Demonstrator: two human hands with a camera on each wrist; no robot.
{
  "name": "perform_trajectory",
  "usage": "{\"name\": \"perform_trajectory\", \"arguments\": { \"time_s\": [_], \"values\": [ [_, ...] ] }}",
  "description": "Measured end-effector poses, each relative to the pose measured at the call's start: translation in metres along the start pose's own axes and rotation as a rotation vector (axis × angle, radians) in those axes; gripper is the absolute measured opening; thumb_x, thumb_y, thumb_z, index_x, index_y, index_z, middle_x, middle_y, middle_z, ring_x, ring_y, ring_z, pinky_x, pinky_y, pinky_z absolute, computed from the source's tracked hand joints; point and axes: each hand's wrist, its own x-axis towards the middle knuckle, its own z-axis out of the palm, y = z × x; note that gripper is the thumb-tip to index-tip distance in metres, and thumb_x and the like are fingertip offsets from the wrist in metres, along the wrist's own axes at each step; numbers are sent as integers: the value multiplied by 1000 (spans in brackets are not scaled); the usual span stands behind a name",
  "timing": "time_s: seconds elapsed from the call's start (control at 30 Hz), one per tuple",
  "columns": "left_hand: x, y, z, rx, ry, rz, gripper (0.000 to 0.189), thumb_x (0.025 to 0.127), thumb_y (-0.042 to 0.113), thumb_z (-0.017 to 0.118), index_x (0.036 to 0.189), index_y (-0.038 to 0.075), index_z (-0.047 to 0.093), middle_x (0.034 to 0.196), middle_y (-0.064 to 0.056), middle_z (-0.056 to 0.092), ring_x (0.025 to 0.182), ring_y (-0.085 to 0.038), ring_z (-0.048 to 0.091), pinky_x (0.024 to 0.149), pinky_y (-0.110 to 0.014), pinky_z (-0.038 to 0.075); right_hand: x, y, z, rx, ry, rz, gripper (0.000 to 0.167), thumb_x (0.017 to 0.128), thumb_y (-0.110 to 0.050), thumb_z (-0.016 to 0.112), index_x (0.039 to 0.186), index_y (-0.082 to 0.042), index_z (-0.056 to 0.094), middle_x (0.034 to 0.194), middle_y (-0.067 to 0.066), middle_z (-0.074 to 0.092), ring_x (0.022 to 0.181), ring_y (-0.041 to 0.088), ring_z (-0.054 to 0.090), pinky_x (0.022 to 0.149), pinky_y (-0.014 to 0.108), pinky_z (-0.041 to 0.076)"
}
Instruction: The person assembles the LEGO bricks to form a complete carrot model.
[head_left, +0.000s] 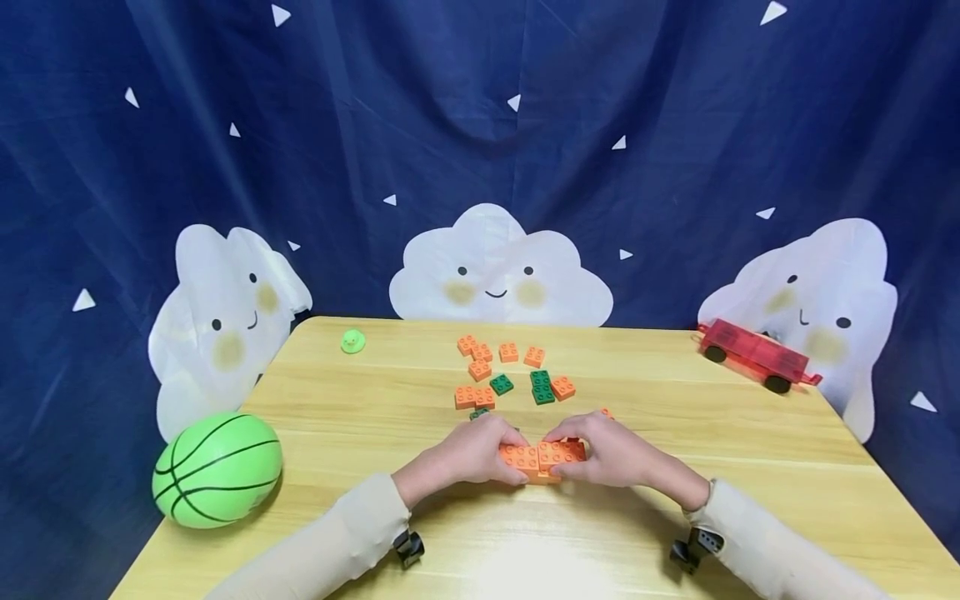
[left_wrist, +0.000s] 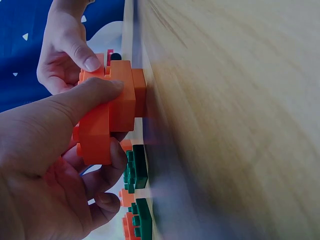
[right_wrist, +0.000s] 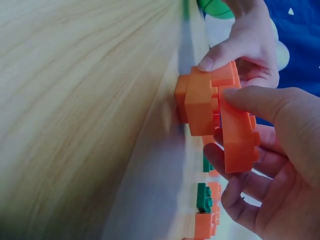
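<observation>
Near the front middle of the table, both hands hold a small stack of orange toy building bricks. My left hand (head_left: 480, 450) grips the left top brick (left_wrist: 95, 135) between thumb and fingers. On the other side, my right hand (head_left: 611, 450) pinches the right top brick (right_wrist: 237, 135), its thumb on the near face. Under these two is a middle orange brick (right_wrist: 201, 102), and below that a further orange brick (left_wrist: 139, 92) faces the tabletop. A strip of studs shows between the right top brick and the middle one in the right wrist view.
Beyond the hands lie loose orange bricks (head_left: 480, 369) and green bricks (head_left: 542, 387) on the wooden table (head_left: 360, 442). A green ball (head_left: 217, 470) sits at the left edge, a small green duck toy (head_left: 352, 341) at back left, a red toy wagon (head_left: 757, 354) at back right.
</observation>
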Motion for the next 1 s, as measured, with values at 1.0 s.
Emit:
{"name": "perform_trajectory", "arguments": {
  "time_s": [1.0],
  "values": [
    [2,-2,1,-37,-5,-12,21,77,32,90,97,29,82,74,21,63,63,0,46,54,-19,37,0,3,8,117,44,-79,25,84,-22,86,106,-15,78,94,-5,76,75,1,56,62,20,50]
  ]
}}
